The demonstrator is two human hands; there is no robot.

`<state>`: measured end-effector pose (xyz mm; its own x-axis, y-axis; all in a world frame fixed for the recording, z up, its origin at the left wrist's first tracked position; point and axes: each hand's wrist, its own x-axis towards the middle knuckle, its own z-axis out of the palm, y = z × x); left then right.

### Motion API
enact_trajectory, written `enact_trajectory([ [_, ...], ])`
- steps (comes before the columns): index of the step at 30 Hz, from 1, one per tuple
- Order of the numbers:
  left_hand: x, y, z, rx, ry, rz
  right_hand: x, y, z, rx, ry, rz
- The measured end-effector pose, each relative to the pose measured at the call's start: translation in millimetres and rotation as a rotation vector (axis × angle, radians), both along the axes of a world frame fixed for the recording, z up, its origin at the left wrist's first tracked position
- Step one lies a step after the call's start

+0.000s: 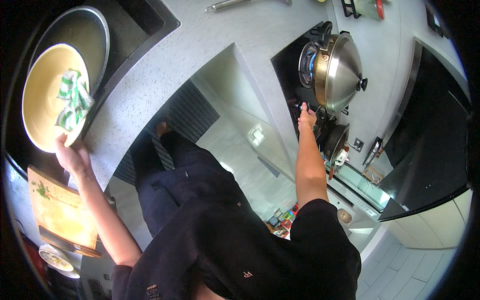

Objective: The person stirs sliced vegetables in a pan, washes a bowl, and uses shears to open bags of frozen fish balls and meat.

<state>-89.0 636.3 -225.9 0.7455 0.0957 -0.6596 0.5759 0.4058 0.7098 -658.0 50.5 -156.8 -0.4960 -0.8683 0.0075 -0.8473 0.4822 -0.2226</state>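
My left hand [74,153] grips the rim of a large cream bowl [39,101], tilted over the dark sink. Inside the bowl lies a crumpled green-and-white striped cloth [73,97]. At the front of the black gas hob [287,67], my right hand [307,118] has its fingers on a control knob [303,106]. Beside it, a brass-coloured wok [321,77] sits under a domed steel lid [343,73] with a black knob. Blue flame burns on the burner [310,63] beneath the wok.
A round metal basin [106,41] stands in the sink behind the bowl. On the left counter are a wooden cutting board [63,210] with chopped greens, a knife [56,239] and a small bowl [56,258]. A dark frying pan [336,142] sits near my right forearm.
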Motion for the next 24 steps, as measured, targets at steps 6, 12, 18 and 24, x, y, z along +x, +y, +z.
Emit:
enact_trajectory([
  [6,-3.5,-11.9,18.0,0.045,-0.051,0.024,-43.8,-29.3,-26.7,-0.036,0.098,0.187],
  [12,-3.9,-14.3,18.6,0.049,-0.033,0.017,-52.8,-29.6,-30.4,-0.052,0.071,0.251],
  [18,-5.3,-15.6,21.1,0.019,-0.021,0.012,-28.7,-20.1,-19.4,-0.03,0.133,0.168],
  [24,-2.1,-14.8,20.8,0.029,-0.006,0.012,-35.9,-25.4,-14.3,-0.021,0.133,0.161],
])
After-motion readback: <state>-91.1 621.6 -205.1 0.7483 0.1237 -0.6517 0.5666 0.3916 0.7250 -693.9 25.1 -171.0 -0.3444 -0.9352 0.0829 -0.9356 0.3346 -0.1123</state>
